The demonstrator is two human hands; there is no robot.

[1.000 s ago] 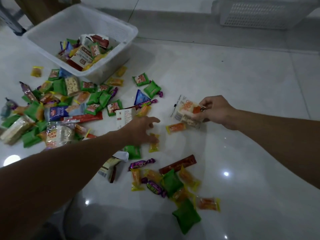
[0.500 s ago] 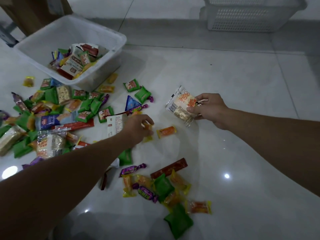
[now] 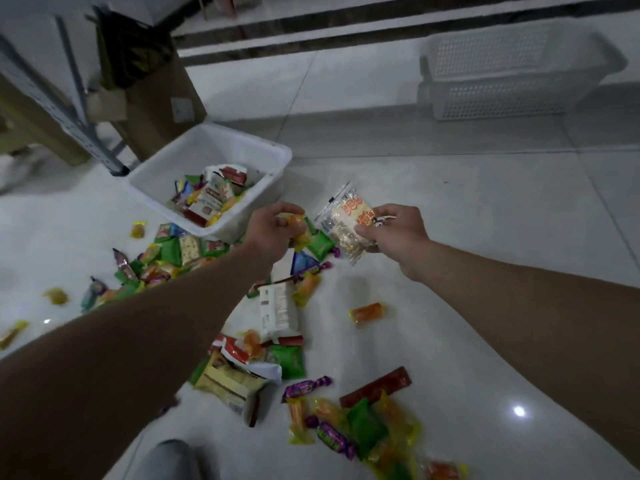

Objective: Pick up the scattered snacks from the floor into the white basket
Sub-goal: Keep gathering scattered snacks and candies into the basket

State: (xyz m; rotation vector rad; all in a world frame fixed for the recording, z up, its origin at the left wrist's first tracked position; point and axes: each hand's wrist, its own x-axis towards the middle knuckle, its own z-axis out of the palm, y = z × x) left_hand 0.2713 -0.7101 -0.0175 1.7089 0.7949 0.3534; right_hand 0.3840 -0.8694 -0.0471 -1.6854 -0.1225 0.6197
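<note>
– Both hands are off the floor, forearms stretched forward side by side. The left hand (image 3: 273, 225) has its fingers curled in and grips small orange and yellow wrapped sweets (image 3: 298, 226). How many, I cannot tell.

– And it sits just beside the near corner of the white basket (image 3: 156, 199), which is already partly filled with packets.

– Over to the right hand (image 3: 394, 230). It pinches a clear rice cracker packet (image 3: 346, 223) by its right edge, thumb on the front, fingers tucked behind.

– Which way is that packet pointing?

– It's held in the air between the two hands, printed face toward the camera. Its long axis runs steeply, the upper sealed end leaning left toward the basket and the lower end hanging toward the floor (image 3: 467, 220).

– Plenty still down there?

– A heap lies left of the basket, partly hidden by the left forearm. Nearer, a white wafer packet (image 3: 277, 308) lies lengthwise away from the camera. A lone orange sweet (image 3: 366, 312) is on bare tile to its right. A red bar (image 3: 375, 386) lies slantwise near a purple sweet (image 3: 304, 386), beside a green and yellow cluster.

– And behind the basket, a cardboard box (image 3: 156, 95). Far right, stacked perforated baskets (image 3: 512, 81).
</note>
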